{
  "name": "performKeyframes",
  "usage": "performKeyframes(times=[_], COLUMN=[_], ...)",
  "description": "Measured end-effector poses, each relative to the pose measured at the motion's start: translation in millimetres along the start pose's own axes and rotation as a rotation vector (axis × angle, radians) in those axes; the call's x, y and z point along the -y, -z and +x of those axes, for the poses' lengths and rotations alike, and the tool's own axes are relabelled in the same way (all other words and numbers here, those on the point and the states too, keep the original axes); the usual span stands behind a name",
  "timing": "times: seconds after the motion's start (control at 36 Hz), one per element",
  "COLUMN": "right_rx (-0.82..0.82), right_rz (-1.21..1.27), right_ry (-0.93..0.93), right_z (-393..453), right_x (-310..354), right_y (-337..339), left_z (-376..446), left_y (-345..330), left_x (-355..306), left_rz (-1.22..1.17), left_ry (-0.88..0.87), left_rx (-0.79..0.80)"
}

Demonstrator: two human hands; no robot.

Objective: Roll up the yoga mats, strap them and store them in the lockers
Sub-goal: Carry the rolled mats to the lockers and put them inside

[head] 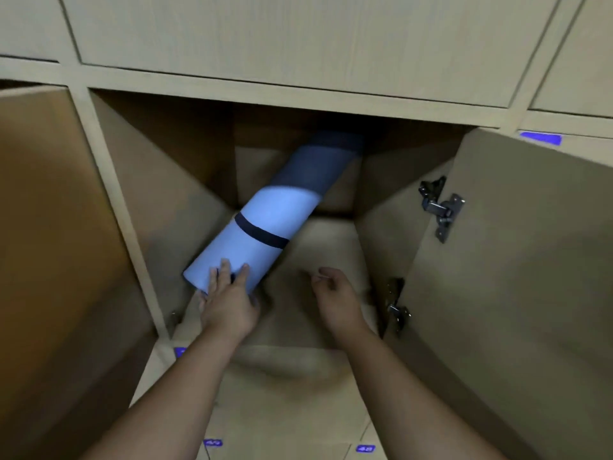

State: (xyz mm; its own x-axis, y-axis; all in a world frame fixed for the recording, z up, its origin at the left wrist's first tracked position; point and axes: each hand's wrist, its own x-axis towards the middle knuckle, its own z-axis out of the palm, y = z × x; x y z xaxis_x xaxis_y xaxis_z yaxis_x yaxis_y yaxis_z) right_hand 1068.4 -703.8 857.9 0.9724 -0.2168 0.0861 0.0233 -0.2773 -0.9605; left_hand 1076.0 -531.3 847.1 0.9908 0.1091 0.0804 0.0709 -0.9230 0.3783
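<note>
I judge this to be the storing step: one rolled mat (265,224) lies slantwise in the open locker (331,247), its far end deep at the back toward the right, its near end at the left front of the locker floor. One dark strap (260,232) shows round it; a second, if any, is hidden.

My left hand (229,300) rests on the near end, fingers mostly straight over the roll's edge, pressing rather than clutching. My right hand (335,293) hangs just right of the mat, apart from it, fingers loosely curled and holding nothing.

The next move, as I read it, calls for a push from the left hand to seat the near end fully inside, then swinging the door (514,260) at right shut.

Count: one mat, one visible strap, one open locker in use, two hinges (441,204) on its door, another open door at left.
</note>
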Motion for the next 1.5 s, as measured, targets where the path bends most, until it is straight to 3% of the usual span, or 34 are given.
performKeyframes(times=[0.17,0.33,0.69,0.89,1.08,1.25,1.5], right_rx=[-0.033,-0.089,-0.157,-0.307,-0.406,-0.432,-0.64], right_rz=[0.021,0.079,0.019,0.029,0.151,0.092,-0.111], right_ry=[-0.014,-0.019,-0.066,-0.127,-0.183,-0.349,-0.632], right_z=[-47,-91,-205,-264,-366,-481,-638], right_x=[3,3,1,13,13,-26,-86], right_y=[18,32,64,84,56,14,35], left_z=[-54,-118,-231,-285,-350,-397,-487], left_y=[-1,3,29,50,78,84,34], left_x=[-21,-22,0,2,67,133,139], left_rz=[-0.189,-0.39,-0.437,-0.421,-0.346,-0.304,-0.282], left_ry=[-0.015,-0.053,-0.131,-0.363,-0.588,-0.596,-0.685], left_rx=[0.038,-0.036,-0.033,0.091,0.201,0.289,0.579])
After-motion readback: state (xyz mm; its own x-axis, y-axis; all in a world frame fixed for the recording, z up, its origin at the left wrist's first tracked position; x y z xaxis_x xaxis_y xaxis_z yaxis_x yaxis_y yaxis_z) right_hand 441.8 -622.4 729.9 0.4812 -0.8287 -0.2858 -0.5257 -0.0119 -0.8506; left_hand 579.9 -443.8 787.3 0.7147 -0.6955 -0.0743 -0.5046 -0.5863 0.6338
